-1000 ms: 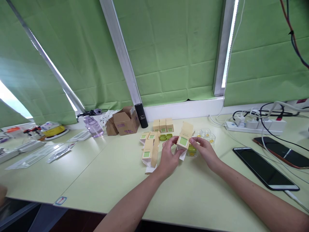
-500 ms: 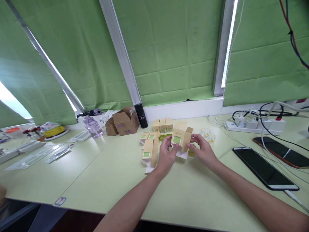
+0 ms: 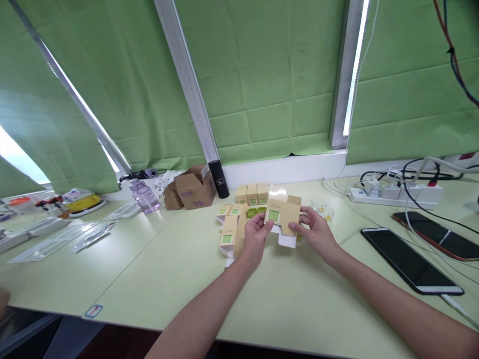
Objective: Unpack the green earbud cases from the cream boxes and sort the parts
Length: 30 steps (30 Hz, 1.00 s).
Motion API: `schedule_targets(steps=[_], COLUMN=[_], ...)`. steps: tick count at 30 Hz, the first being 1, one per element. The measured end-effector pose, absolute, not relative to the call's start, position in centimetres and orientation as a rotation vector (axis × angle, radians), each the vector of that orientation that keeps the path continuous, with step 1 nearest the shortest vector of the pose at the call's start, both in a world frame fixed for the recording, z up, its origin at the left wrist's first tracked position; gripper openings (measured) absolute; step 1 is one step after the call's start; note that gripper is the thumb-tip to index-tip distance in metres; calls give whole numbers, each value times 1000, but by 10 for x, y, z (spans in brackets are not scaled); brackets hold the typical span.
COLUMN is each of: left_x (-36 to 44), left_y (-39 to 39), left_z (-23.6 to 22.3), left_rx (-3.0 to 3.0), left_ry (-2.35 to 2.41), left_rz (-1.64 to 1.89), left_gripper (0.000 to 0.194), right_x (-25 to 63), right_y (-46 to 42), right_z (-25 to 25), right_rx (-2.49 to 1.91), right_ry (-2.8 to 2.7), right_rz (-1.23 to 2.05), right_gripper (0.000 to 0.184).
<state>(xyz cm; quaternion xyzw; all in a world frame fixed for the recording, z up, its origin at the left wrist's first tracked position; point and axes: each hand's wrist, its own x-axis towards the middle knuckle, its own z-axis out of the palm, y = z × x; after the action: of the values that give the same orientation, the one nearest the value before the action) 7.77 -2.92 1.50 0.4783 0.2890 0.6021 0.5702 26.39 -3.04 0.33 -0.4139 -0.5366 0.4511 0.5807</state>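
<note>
Between my two hands is a small tan cardboard box [image 3: 285, 213] with a green window, nearly flat and with its flaps spread. My left hand [image 3: 256, 235] pinches its left edge, thumb in front. My right hand [image 3: 313, 230] grips the right edge, also with the thumb in front. Left of it on the table lie several like boxes [image 3: 228, 233], some with open ends. Three closed boxes [image 3: 252, 193] stand in a row behind. Small green containers [image 3: 253, 212] sit just behind my left hand. Clear round containers with yellow bits [image 3: 326, 214] are beyond my right hand.
At the right lie two phones [image 3: 410, 259] and a white power strip [image 3: 396, 194] with tangled cables. A brown carton [image 3: 195, 188], a black bottle [image 3: 218, 178] and a clear bottle [image 3: 144, 196] stand along the back. Clear plastic packets [image 3: 52, 242] lie at the left.
The box in my hands has gone from a folded, angled shape to nearly flat, its side panel turned toward me. Both hands stay on it, with little shift.
</note>
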Motion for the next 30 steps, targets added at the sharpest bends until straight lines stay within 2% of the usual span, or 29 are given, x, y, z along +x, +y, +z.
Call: schedule_targets(steps=[9, 18, 24, 30], left_x=[75, 75, 73, 72], left_y=[-28, -33, -41, -45], left_z=[17, 20, 22, 21], left_rx=[1024, 1243, 1866, 2349], left_ry=[655, 705, 757, 684], left_rz=[1366, 1478, 1679, 1766], left_gripper=[38, 36, 6, 24], right_x=[261, 264, 265, 274], right_y=[-34, -28, -24, -13], right_z=[9, 4, 0, -4], right_rx=[-910, -846, -908, -925], right_ry=[-1171, -1249, -1256, -1095], right_rz=[1202, 1031, 809, 1017], right_gripper=[66, 49, 35, 43])
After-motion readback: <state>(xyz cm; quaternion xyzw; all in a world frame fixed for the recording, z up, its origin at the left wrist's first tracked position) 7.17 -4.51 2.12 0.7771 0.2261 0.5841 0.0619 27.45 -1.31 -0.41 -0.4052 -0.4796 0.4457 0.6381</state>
